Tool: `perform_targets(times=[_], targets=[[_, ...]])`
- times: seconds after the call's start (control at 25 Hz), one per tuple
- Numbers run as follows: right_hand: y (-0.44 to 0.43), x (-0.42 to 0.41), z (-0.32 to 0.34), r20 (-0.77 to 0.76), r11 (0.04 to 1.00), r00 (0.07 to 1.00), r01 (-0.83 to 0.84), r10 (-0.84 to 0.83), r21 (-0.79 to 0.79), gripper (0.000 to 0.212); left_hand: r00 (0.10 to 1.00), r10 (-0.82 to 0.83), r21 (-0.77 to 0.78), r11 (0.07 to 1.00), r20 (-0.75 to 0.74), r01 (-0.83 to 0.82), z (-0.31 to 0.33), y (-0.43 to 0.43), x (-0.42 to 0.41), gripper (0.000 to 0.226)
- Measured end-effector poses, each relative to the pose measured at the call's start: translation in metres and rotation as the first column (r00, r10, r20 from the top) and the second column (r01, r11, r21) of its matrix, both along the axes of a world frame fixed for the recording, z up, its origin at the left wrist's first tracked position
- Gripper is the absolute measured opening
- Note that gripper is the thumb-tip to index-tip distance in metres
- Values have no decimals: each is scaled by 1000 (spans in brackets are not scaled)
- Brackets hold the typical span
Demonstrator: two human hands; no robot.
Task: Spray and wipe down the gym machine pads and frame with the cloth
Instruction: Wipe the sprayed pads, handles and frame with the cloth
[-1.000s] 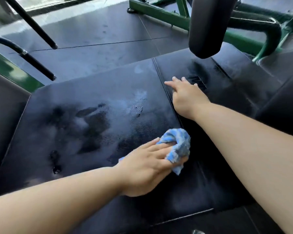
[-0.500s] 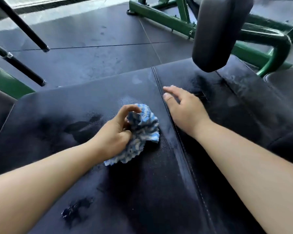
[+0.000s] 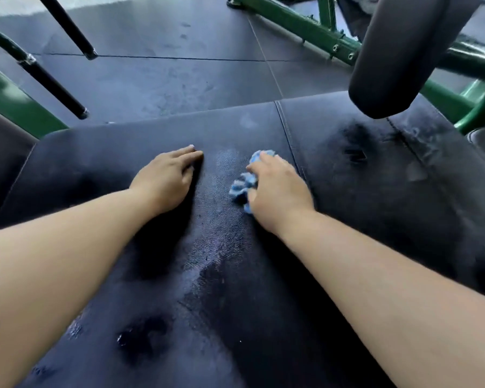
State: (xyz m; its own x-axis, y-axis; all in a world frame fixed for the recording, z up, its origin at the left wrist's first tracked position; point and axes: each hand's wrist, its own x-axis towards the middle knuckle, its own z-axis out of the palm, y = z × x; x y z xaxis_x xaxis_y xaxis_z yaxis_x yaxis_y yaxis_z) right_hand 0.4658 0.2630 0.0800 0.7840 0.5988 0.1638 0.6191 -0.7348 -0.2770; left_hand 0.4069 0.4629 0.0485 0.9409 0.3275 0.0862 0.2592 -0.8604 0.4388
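Cloth is balled up in the right hand, grip tight round it, mid-frame on the pad. Left hand rests flat, holding nothing. I'd flatten it out and drag through the wet streaks lower centre.

A: Floor?
B: Dark rubber tiles, thin seams btw them, scuffs & dusty marks.
A: Light?
B: Daylight. Pale bright strip along far edge, top left; tiles show dull sheen.
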Motion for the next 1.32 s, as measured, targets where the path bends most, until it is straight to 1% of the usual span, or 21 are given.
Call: perform_targets(times=[0.04, 0.08, 0.12, 0.16, 0.24, 0.32, 0.36, 0.44, 0.48, 0.52, 0.56, 0.64, 0.68, 0.72, 0.8, 0.88, 0.96, 1.04, 1.12, 1.24, 1.32], targets=[[-2, -37, -7, -97, 981, 976, -195, 193, -13, 39, 1000, 0, -8, 1000, -28, 0, 7, 5, 2, 48], [-12, -67, -14, -76, 929, 927, -369, 368, -5, 40, 997, -7, -10, 1000, -76, 6, 12, 9, 1, 53], [-27, -73, -11, -100, 868, 867, -494, 488, -49, 44, 992, -23, -3, 1000, -127, 23, 16, 11, 0, 58], [-39, -62, 0, -173, 839, 834, -540, 523, -68, 48, 985, -43, 10, 999, -170, 46, 18, 8, -2, 61], [-48, -10, 16, -157, 952, 948, -292, 276, -93, 49, 972, -61, 38, 997, -228, 71, 17, 0, -5, 66], [-40, -10, 20, -119, 998, 993, -8, 1, -57, 49, 967, -41, 58, 997, -252, 57, 15, -11, -7, 66], [-35, -32, 9, -117, 999, 993, -33, 35, 22, 49, 965, -36, 59, 997, -259, 53, 16, -16, -8, 66], [-43, -96, -10, -175, 939, 927, -343, 332, -38, 50, 958, -31, 41, 998, -285, 45, 19, -18, -11, 64], [-57, -102, -11, -144, 888, 887, -453, 439, -82, 51, 954, -39, 35, 998, -298, 51, 19, -15, -13, 63], [-71, -88, 0, -121, 872, 879, -475, 461, -123, 53, 948, -53, 34, 997, -313, 67, 19, -13, -16, 61], [-81, -62, 10, -44, 928, 939, -344, 341, -146, 53, 943, -70, 38, 995, -326, 87, 17, -12, -18, 60], [-92, -42, 27, -30, 983, 997, -77, 73, -168, 53, 944, -84, 47, 993, -320, 105, 14, -11, -21, 59], [-93, -48, 25, -43, 990, 998, -61, 56, -127, 54, 949, -80, 47, 994, -304, 98, 13, -13, -21, 59], [-88, -65, 23, -110, 986, 986, -133, 122, -104, 55, 956, -71, 49, 995, -284, 88, 14, -15, -21, 59], [-86, -83, 14, -175, 938, 951, -287, 254, -193, 57, 960, -59, 56, 995, -275, 77, 16, -18, -21, 60], [-86, -45, 20, -96, 959, 989, -133, 112, -251, 58, 953, -64, 64, 994, -297, 87, 17, -17, -22, 60], [-74, -21, 27, -53, 978, 996, 64, -76, -200, 57, 953, -50, 66, 995, -298, 73, 19, -14, -20, 60], [-59, -38, 20, -83, 986, 996, 7, -21, -169, 56, 961, -2, 70, 997, -278, 23, 21, -19, -17, 59], [-61, -52, 12, -61, 951, 996, -79, 64, -299, 57, 974, 72, 110, 993, -215, -49, 21, -28, -15, 53], [-65, 8, 26, 87, 919, 995, 70, -39, -389, 56, 979, 141, 205, 973, -146, -110, 25, -30, -3, 33], [-48, 40, 28, 96, 921, 991, 121, -92, -371, 55, 976, 161, 251, 960, -145, -121, 27, -27, 9, 26]])
